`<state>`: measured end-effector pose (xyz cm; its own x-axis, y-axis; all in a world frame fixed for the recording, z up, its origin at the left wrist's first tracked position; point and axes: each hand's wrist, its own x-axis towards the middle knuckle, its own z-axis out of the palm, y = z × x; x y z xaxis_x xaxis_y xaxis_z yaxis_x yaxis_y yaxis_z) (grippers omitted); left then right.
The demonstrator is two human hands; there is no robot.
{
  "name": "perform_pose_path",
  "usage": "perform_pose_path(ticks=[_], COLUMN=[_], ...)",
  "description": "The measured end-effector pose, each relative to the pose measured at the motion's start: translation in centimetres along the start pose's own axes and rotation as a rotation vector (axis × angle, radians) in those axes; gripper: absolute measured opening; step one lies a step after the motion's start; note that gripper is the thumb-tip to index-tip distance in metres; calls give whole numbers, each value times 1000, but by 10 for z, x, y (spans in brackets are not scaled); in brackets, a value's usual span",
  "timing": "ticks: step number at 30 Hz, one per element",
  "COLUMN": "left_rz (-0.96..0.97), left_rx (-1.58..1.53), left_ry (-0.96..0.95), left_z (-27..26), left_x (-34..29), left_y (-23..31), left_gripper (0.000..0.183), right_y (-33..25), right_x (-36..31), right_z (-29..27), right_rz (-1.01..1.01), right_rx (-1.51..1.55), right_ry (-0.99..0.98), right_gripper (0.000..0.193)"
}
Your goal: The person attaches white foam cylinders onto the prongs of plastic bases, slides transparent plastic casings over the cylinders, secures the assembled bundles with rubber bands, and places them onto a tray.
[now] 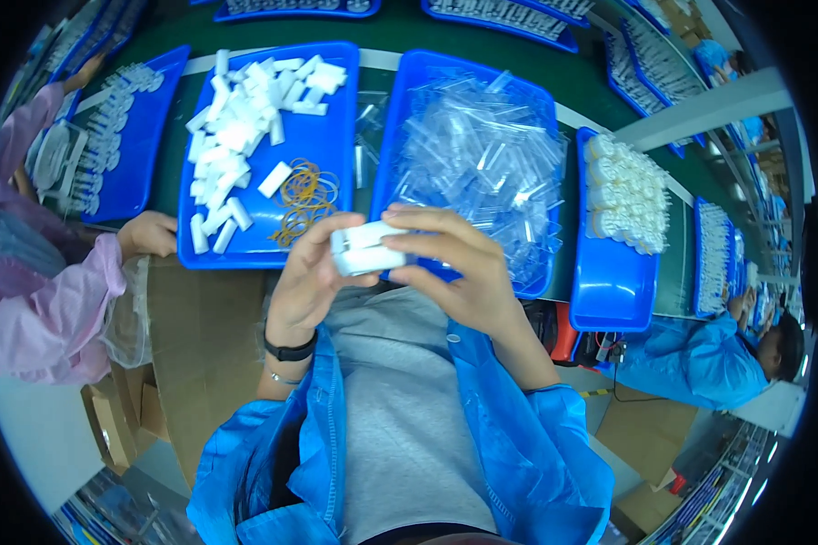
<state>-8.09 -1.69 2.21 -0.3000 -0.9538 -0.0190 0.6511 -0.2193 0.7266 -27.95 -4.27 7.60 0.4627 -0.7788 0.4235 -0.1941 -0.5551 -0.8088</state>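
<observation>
In front of my chest, my left hand (307, 277) and my right hand (468, 272) both grip a small bunch of white plastic blocks (369, 262) laid side by side. The left fingers close on its left end, and the right thumb and fingertips press its right end. The exact number of blocks is hidden by my fingers. Just beyond the left hand lies a blue tray (273, 259) with many loose white blocks (236, 127) and a tangle of orange-brown rubber bands (307, 189). Beyond the right hand, another blue tray (386, 154) holds a heap of clear plastic sleeves (482, 136).
To the right stands a blue tray (616, 295) with white round parts (623, 191) in rows. At the left is a tray of clear parts (145, 173), beside a person in a pink sleeve (54, 300). A co-worker in blue (700, 363) sits at right. Cardboard (209, 336) is near my left elbow.
</observation>
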Motion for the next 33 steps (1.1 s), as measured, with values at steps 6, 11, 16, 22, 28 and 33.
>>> perform_pose_path(ticks=[6,11,16,22,28,33], left_rz=[69,74,63,73,57,52], left_rx=[97,73,87,84,86,85], left_ry=[108,83,77,73,89,74], left_z=[-5,-11,-10,-9,-7,-5], left_x=[-4,-4,-3,-3,-3,-2], left_y=[-1,-4,-3,-2,2,2], left_gripper=[41,42,43,42,40,40], right_y=[15,27,32,36,38,36], right_x=[-2,-1,9,11,7,4], right_z=[-43,-61,-58,-61,-68,-69], right_rz=[62,188,183,185,123,114], right_rx=[-435,-887,-1023,-1033,-829,-770], right_ry=[135,187,214,168,241,289], right_gripper=[35,37,40,28,13,13])
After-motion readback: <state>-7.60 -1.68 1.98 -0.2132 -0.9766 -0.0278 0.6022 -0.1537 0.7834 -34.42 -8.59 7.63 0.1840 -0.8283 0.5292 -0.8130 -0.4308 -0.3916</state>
